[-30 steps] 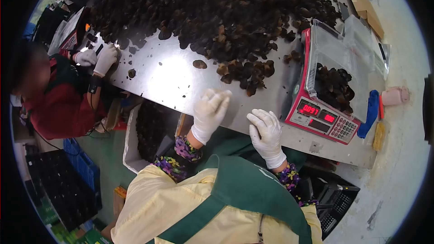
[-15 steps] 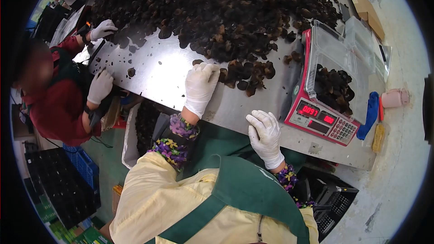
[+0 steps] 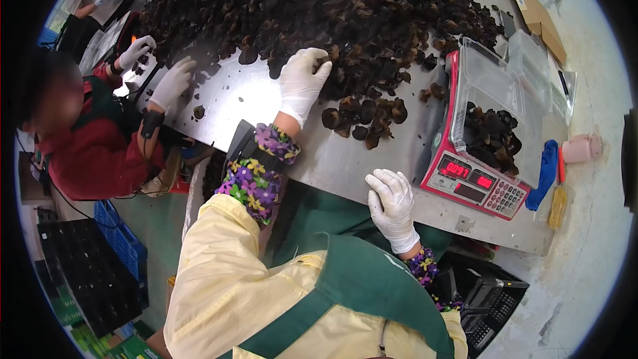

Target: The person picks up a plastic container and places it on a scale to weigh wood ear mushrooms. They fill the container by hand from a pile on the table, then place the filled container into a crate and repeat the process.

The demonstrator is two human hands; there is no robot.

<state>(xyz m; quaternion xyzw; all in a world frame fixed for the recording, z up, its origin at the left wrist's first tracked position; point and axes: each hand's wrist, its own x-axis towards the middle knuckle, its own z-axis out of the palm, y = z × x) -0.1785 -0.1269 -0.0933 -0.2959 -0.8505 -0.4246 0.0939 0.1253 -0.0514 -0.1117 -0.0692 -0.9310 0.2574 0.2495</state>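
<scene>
A large heap of dark wood ear mushrooms [image 3: 286, 13] covers the back of the metal table [image 3: 319, 153]. At its near edge is my gloved left hand [image 3: 302, 85], fingers bent together against the mushrooms; whatever they pinch is hidden. A small separate cluster of mushrooms [image 3: 369, 116] lies on the metal just right of that wrist. My gloved right hand [image 3: 392, 209] hovers at the table's front edge, empty, its fingers loosely apart. Further right, a red and white scale [image 3: 473, 186] bears a clear plastic tray [image 3: 465, 96] with mushrooms in it. The red digits read 0.097.
A co-worker in a red sleeve [image 3: 109, 166] works at the left, both gloved hands near the heap. Right of the scale lie a blue object [image 3: 548, 169], a yellow brush [image 3: 557, 206] and a pink container [image 3: 580, 148]. A black crate [image 3: 488, 299] stands below the table.
My left hand has moved up and away from the small cluster to the heap's edge. My right hand has barely moved. The co-worker's nearer hand has risen toward the heap.
</scene>
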